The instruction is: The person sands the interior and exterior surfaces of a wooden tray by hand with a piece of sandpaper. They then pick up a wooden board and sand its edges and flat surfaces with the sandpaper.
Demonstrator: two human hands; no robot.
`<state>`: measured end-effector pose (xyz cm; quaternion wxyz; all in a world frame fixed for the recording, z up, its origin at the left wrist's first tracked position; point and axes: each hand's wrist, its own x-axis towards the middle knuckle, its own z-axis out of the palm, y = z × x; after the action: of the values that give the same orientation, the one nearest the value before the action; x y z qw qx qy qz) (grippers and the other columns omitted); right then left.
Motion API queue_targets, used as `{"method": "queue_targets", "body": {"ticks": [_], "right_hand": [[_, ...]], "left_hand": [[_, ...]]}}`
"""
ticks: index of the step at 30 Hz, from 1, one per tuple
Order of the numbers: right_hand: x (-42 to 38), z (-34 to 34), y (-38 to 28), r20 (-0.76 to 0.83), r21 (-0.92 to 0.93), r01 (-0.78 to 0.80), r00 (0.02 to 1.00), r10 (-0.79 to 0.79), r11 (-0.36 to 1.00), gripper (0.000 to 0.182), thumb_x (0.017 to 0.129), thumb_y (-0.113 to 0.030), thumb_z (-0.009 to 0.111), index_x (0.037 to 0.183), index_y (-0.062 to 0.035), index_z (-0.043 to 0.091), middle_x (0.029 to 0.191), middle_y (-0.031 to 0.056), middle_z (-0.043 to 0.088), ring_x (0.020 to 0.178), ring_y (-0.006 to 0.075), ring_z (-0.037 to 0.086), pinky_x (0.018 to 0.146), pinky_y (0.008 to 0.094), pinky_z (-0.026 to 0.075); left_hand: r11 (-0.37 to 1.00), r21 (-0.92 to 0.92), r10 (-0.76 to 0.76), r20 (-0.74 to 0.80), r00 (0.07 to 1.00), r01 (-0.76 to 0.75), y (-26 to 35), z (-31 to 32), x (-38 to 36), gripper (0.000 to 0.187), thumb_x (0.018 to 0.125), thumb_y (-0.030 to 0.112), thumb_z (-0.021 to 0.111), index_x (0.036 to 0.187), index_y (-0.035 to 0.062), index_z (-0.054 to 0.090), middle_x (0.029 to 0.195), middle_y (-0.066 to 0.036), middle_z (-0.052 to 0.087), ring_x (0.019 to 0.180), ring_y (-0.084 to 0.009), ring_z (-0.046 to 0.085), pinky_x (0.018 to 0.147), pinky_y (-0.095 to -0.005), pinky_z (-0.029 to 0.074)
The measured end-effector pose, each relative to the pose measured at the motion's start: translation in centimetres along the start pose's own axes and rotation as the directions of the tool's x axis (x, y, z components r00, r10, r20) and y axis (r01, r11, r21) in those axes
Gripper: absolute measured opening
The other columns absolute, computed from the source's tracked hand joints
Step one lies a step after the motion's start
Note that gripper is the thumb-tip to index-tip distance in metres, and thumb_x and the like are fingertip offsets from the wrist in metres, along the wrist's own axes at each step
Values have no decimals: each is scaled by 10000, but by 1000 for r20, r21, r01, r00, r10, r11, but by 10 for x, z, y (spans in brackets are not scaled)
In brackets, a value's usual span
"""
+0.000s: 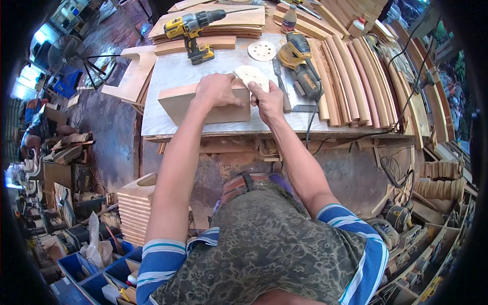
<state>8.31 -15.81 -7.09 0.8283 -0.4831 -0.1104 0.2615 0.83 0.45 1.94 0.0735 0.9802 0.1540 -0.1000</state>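
Observation:
On the pale work table (168, 66) stands a rectangular wooden piece (203, 109) with its broad face toward me. My left hand (217, 91) rests over its top edge, fingers bent around it. In my right hand (268, 101) is a pale sanding disc (250, 76) with holes, pinched between thumb and fingers above the wood's right end. Another round sanding disc (262, 51) lies flat farther back. To the right are a flat dark metal tool (281, 84) and a yellow and black sander (300, 63).
A yellow drill (192, 33) stands at the table's back left, near stacked boards (244, 18). Curved wooden strips (356, 81) cover the right side. A small bottle (290, 19) stands at the back. A black cable (311, 119) hangs over the front edge.

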Motion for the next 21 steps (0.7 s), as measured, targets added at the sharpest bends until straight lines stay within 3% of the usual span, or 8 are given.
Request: {"method": "queue_targets", "body": {"ticks": [2, 4, 7, 11, 15, 21], "right_hand": [[3, -5, 2, -6, 31, -5, 1000, 5, 1000, 297, 920, -120, 864, 1111, -7, 665, 871, 31, 707, 595, 84, 595, 498, 253, 458], [0, -4, 1, -28, -6, -12, 1000, 12, 1000, 401, 910, -153, 877, 1173, 55, 656, 908, 47, 725, 635, 69, 596, 519, 241, 457], [1, 6, -8, -26, -119, 37, 999, -41, 992, 380, 913, -151, 869, 1156, 62, 669, 906, 53, 728, 636, 75, 596, 521, 243, 461], [3, 6, -9, -30, -75, -15, 999, 12, 997, 318, 922, -138, 864, 1118, 19, 670, 862, 29, 695, 583, 84, 562, 496, 258, 454], [4, 5, -2, -74, -191, 77, 993, -92, 979, 374, 896, -152, 873, 1125, 73, 682, 911, 80, 736, 650, 86, 613, 519, 261, 459], [1, 8, -5, -102, -78, 11, 995, -19, 997, 376, 898, -146, 871, 1132, 69, 670, 887, 70, 721, 614, 90, 590, 512, 264, 445]], "left_hand": [[1000, -12, 5, -19, 1000, -6, 1, -4, 1, 915, 590, 677, 895, 1272, 88, 740, 1074, -196, 792, 1030, -380, 758, 924, -475, 601], [1000, 8, 21, -9, 1000, -21, 3, -3, -1, 911, 590, 669, 895, 1276, 90, 739, 1085, -196, 791, 1033, -378, 758, 926, -477, 601], [1000, -14, -28, 42, 999, 28, 4, -6, -1, 912, 597, 661, 893, 1285, 85, 732, 1106, -198, 788, 1043, -380, 755, 934, -481, 598], [1000, -4, 8, -6, 1000, -9, 0, -7, 2, 926, 604, 659, 893, 1302, 75, 721, 1129, -202, 784, 1053, -378, 754, 943, -481, 597], [1000, -15, -6, 31, 1000, 6, 7, -8, -5, 948, 606, 657, 894, 1339, 88, 705, 1147, -204, 782, 1080, -376, 750, 958, -475, 597], [1000, -8, 3, 7, 1000, -3, -1, -6, 6, 939, 601, 667, 895, 1332, 106, 713, 1164, -189, 782, 1085, -371, 750, 968, -479, 593]]}}
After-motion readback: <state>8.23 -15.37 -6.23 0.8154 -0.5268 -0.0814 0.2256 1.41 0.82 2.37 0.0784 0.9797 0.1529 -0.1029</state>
